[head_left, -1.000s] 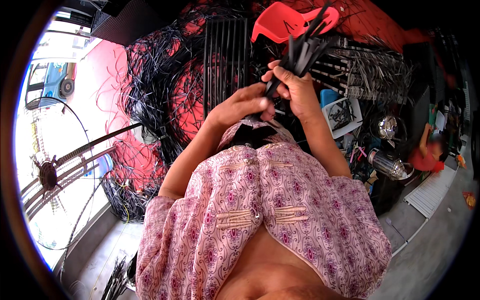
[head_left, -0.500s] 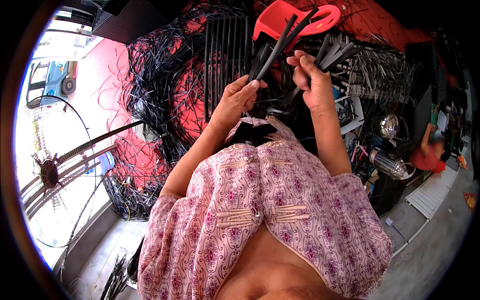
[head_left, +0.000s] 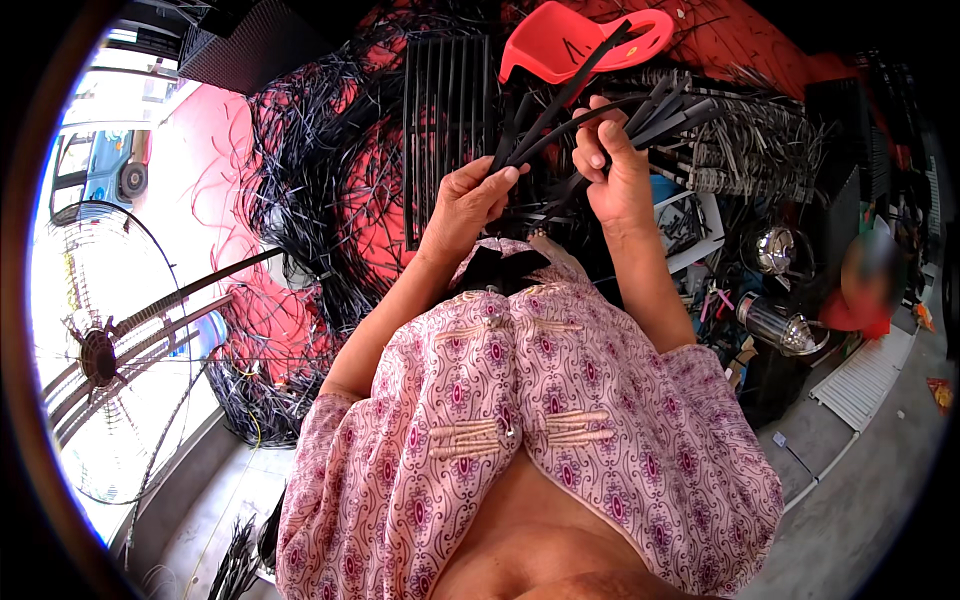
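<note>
One blue vehicle (head_left: 105, 165) stands at the far left, in a brightly lit area. In front of it is a round wire fan (head_left: 98, 358), its hub dark. Near the lower edge, a sheaf of dark strands (head_left: 235, 562) lies beside the patterned shirt. Farther right, a large tangle of black strips (head_left: 290, 150) spreads over a red surface (head_left: 218, 140), which shows through in patches. Next to the tangle is a black slatted frame (head_left: 448, 140), its bars running away from the person.

The left hand (head_left: 468, 205) is just right of the frame's near end, closed, with several long black strips (head_left: 560, 100) pinched between thumb and fingers. They fan up and to the right; the longest crosses in front of a red plastic chair (head_left: 545, 45), and a curved one reaches the fingers of the right hand. Whether those fingers also grip that curved strip is hard to tell. The right hand (head_left: 615, 170), its fingers curled, grips a bundle of flat dark strips (head_left: 665, 118) that splays out to the upper right.

Below the bundle is a white tray (head_left: 714, 215) with dark pieces in it. Beyond come a pile of greyish strips (head_left: 760, 150), two shiny metal vessels (head_left: 785, 325), a person in red (head_left: 855, 310) and a white slatted panel (head_left: 865, 380).
</note>
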